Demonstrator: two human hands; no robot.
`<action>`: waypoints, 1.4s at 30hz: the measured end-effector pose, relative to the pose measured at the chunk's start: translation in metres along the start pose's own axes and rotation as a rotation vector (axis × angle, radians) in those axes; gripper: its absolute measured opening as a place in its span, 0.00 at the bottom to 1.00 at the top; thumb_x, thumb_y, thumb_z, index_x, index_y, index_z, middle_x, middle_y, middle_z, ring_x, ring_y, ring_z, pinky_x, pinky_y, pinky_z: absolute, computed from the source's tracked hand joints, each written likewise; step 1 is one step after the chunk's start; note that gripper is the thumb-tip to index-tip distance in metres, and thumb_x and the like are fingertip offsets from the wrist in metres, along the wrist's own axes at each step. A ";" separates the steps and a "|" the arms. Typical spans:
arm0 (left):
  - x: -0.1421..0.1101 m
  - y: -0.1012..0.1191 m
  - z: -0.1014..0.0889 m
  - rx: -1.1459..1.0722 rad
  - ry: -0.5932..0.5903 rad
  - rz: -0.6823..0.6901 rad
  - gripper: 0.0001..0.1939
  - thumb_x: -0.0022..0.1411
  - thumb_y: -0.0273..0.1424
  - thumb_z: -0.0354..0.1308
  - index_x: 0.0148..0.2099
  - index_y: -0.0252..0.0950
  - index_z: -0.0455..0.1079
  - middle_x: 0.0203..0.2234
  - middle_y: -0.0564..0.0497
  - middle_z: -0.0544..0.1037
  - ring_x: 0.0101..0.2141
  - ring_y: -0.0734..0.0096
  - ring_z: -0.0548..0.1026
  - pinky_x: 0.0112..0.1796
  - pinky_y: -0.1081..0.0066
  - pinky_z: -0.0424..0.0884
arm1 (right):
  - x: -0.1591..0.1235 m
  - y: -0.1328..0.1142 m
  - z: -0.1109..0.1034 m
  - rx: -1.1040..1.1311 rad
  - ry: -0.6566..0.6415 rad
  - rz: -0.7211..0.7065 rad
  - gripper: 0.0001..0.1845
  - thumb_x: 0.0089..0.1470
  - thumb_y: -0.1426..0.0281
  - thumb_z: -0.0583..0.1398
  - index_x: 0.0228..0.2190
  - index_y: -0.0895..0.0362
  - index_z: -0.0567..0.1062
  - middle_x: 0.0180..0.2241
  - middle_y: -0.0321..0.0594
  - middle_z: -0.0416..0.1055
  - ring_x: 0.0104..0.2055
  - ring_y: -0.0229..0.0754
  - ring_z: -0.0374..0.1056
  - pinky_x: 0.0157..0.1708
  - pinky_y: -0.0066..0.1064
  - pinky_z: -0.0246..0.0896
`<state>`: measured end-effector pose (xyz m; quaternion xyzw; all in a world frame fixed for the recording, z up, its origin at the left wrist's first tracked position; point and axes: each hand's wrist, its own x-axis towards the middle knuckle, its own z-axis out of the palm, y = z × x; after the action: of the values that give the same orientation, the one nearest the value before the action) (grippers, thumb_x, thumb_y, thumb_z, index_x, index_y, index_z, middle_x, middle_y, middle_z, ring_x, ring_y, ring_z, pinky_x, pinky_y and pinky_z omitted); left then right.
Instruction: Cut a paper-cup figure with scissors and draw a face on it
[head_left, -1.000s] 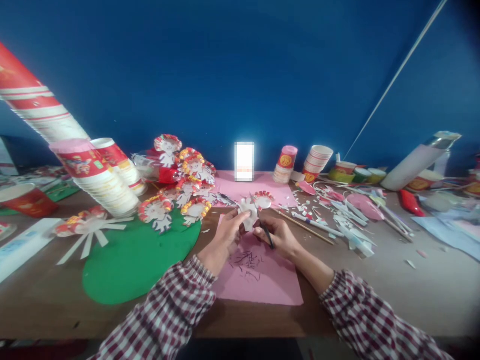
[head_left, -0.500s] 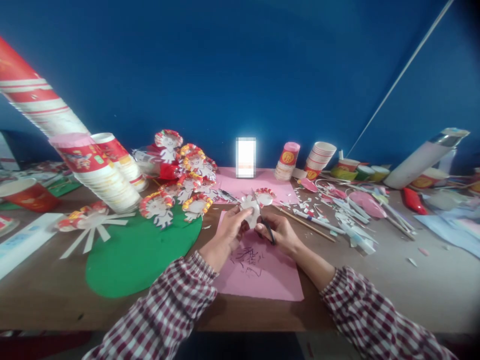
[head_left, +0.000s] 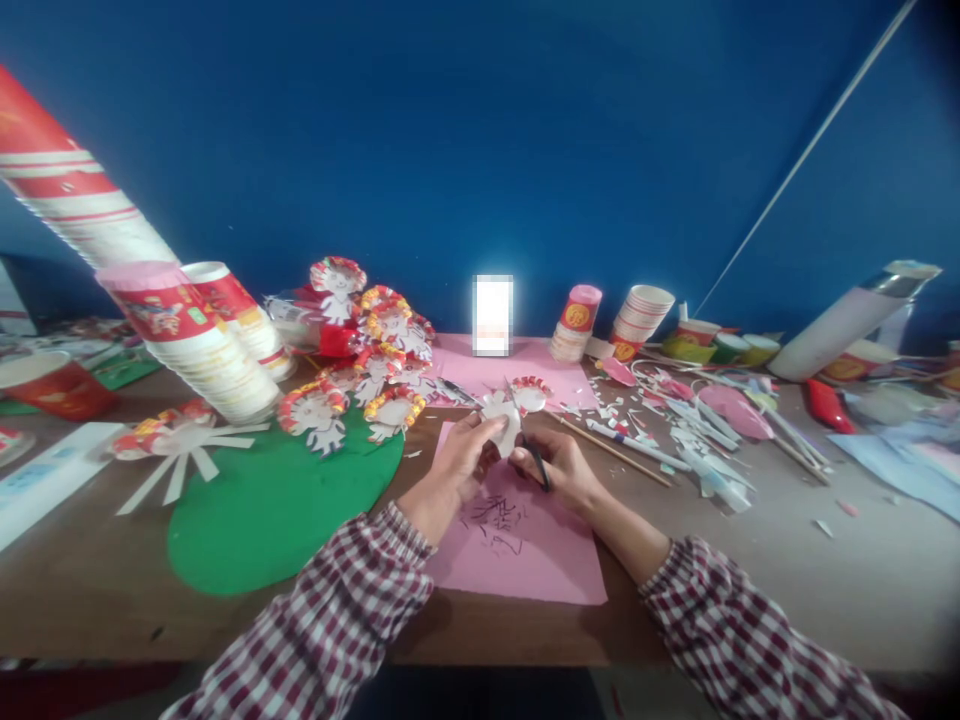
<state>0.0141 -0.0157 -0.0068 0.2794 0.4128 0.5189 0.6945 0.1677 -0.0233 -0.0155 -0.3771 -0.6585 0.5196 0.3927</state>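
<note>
My left hand [head_left: 463, 453] pinches a small white paper cutout [head_left: 507, 428] above a pink sheet [head_left: 540, 555]. In my right hand [head_left: 564, 463] is a pair of scissors with black handles [head_left: 538, 462], fingers closed round the loops. The scissor blades point up and away, at the right side of the cutout; the paper partly hides them. Dark scribbled marks or thin dark snippets [head_left: 496, 520] show on the pink sheet below my hands; I cannot tell which. Just beyond the cutout lies a round paper piece with a red and yellow curled rim [head_left: 532, 392].
Paper figures with curly rims [head_left: 394, 330] are piled at left, by a green sheet [head_left: 277, 520]. Stacked paper cups [head_left: 217, 350] lean behind. White paper scraps [head_left: 697, 435], a wooden stick [head_left: 615, 450] and a red object [head_left: 829, 405] lie right. A blue wall [head_left: 375, 140] stands behind.
Almost nothing differs. Both hands, the cutout and the scissors keep nearly the same places; the whole view has shifted very slightly.
</note>
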 end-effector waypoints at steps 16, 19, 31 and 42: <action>0.001 -0.003 0.001 -0.089 -0.039 0.019 0.10 0.46 0.30 0.67 0.33 0.34 0.73 0.23 0.53 0.75 0.22 0.77 0.71 0.24 0.76 0.67 | 0.000 -0.001 0.000 -0.001 -0.007 -0.031 0.22 0.50 0.53 0.62 0.32 0.62 0.72 0.24 0.36 0.64 0.24 0.34 0.56 0.22 0.25 0.50; 0.000 -0.002 0.003 -0.098 -0.031 0.022 0.11 0.46 0.29 0.67 0.34 0.33 0.74 0.25 0.52 0.76 0.24 0.76 0.72 0.25 0.76 0.67 | 0.000 -0.004 0.000 -0.025 -0.001 -0.032 0.23 0.49 0.52 0.62 0.30 0.61 0.72 0.24 0.36 0.64 0.24 0.34 0.56 0.22 0.26 0.50; 0.000 -0.001 0.004 -0.089 -0.025 0.012 0.13 0.45 0.30 0.68 0.35 0.32 0.74 0.26 0.51 0.76 0.24 0.77 0.72 0.26 0.77 0.69 | 0.001 -0.004 0.001 -0.003 -0.006 -0.053 0.23 0.50 0.52 0.62 0.27 0.61 0.70 0.22 0.35 0.63 0.23 0.33 0.56 0.22 0.25 0.50; 0.000 -0.002 0.003 -0.027 -0.031 0.046 0.14 0.45 0.33 0.68 0.35 0.33 0.73 0.24 0.51 0.76 0.24 0.75 0.72 0.26 0.75 0.67 | 0.001 -0.004 0.001 -0.004 -0.003 -0.014 0.23 0.47 0.50 0.62 0.27 0.60 0.70 0.21 0.33 0.61 0.22 0.33 0.55 0.21 0.25 0.48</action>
<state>0.0172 -0.0157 -0.0069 0.2873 0.3884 0.5359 0.6924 0.1659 -0.0232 -0.0118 -0.3725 -0.6628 0.5160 0.3945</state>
